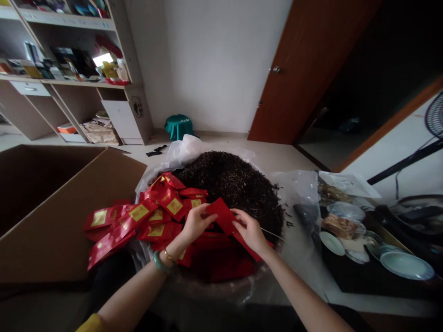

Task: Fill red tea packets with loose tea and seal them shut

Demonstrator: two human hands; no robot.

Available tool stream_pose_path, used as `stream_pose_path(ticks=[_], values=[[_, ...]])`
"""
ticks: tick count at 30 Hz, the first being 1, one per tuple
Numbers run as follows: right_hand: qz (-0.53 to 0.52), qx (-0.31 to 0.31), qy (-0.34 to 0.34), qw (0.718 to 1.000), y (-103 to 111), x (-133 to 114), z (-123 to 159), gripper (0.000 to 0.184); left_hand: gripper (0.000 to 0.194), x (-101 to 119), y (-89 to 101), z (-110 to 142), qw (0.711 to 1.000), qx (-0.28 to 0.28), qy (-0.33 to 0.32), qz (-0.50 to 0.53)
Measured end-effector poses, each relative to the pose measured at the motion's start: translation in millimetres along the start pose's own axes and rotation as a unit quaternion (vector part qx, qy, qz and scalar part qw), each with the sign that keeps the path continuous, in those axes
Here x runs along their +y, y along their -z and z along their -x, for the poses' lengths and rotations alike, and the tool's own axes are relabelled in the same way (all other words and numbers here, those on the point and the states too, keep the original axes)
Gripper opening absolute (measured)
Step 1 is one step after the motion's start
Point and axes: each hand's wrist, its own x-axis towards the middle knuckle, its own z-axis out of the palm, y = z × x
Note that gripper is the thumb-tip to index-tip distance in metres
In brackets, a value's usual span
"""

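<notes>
A flat red packet (222,216) is stretched between my two hands, above a round basket lined with clear plastic (187,146). My left hand (196,225) pinches its left edge, and a jade bangle and a gold one circle that wrist. On the packet's right side, the fingers of my right hand (252,233) are closed. Dark, dry loose leaves, looking like tea, form a heap (230,177) behind the hands. Filled red pouches with gold labels (175,206) pile up to the left. Below the hands lie more red packets (224,265), in shadow.
An open cardboard box (69,221) stands at the left. To the right, a low dark table (367,279) bears lidded bowls, a white dish (332,243) and bags. A teal-covered stool (179,126) is by the wall, near a brown door (294,69); a fan (435,115) is far right.
</notes>
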Motion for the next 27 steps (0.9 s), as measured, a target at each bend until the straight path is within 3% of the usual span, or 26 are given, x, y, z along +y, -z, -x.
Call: stream_pose_path(ticks=[4, 7, 11, 14, 20, 24, 27], values=[[-0.009, -0.016, 0.01, 1.0, -6.4, 4.4, 7.5, 0.061, 0.04, 2.8, -3.6, 4.5, 1.0, -0.02, 0.008, 0.008], [0.106, 0.021, 0.118, 0.987, -9.7, -6.4, 4.7, 0.067, 0.027, 11.8, -2.0, 10.5, 0.994, -0.001, -0.055, -0.09], [0.29, 0.066, 0.287, 0.91, -9.5, -28.2, -1.2, 0.056, 0.018, 21.0, -1.2, 22.5, 0.964, -0.036, -0.125, -0.231], [0.351, 0.068, 0.358, 0.863, -11.3, -34.2, -0.6, 0.05, 0.023, 20.1, -3.1, 28.7, 0.957, -0.05, -0.122, -0.259], [0.389, 0.119, 0.404, 0.819, -14.2, -25.8, 2.3, 0.051, 0.023, 13.3, -2.7, 28.2, 0.97, -0.035, -0.101, -0.221], [0.394, 0.118, 0.404, 0.817, -14.0, -22.1, 0.9, 0.053, 0.006, 4.8, -0.9, 26.3, 0.967, -0.013, -0.088, -0.237], [0.38, 0.1, 0.414, 0.821, -15.4, -20.4, 0.3, 0.056, 0.009, 0.6, 0.7, 25.1, 0.969, -0.001, -0.086, -0.233]])
